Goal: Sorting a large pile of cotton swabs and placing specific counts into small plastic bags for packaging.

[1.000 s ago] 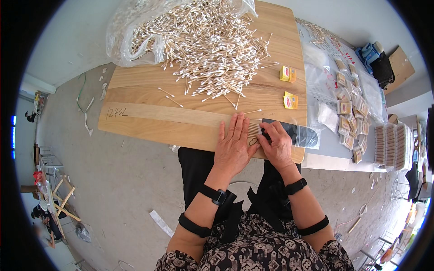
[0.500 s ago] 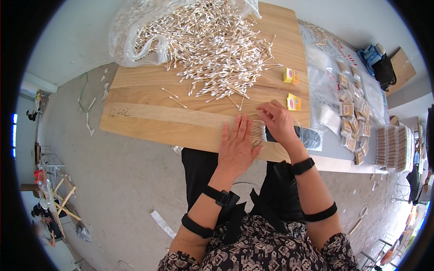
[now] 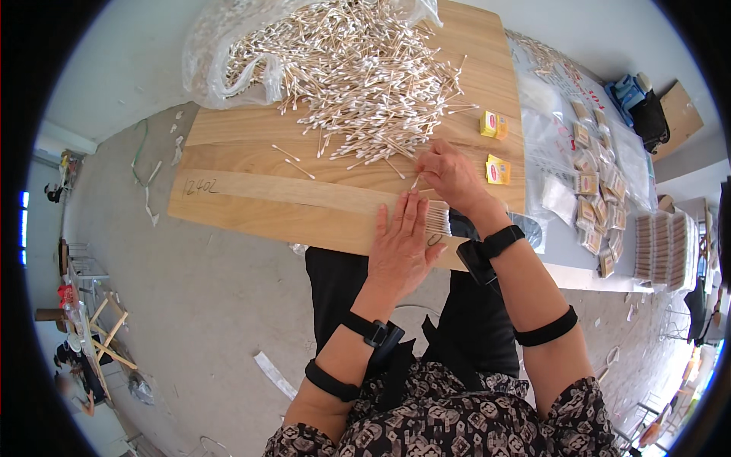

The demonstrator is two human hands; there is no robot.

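Observation:
Near the front edge of the wooden table, my left hand (image 3: pixel 401 247) lies flat with fingers stretched out. Its fingers rest against a neat row of cotton swabs (image 3: pixel 438 218), laid side by side, and hide part of it. Just beyond that row, my right hand (image 3: pixel 455 180) has its fingertips pinched together on a single cotton swab (image 3: pixel 416 182), whose white tip shows below them. Past both hands spreads a big loose heap of cotton swabs (image 3: pixel 373 99), spilling from a clear plastic bag (image 3: pixel 209 72).
Two small stacks of yellow cards (image 3: pixel 493 125) lie right of the heap. On the grey table at the right are several packed swab bundles (image 3: pixel 586 183), clear plastic sheets and a tall stack of packs (image 3: pixel 664 247). Two stray swabs (image 3: pixel 298 169) lie left of the heap.
My right hand has moved away from the row toward the heap's near edge, and a swab now shows in its pinch. The left hand stays in place.

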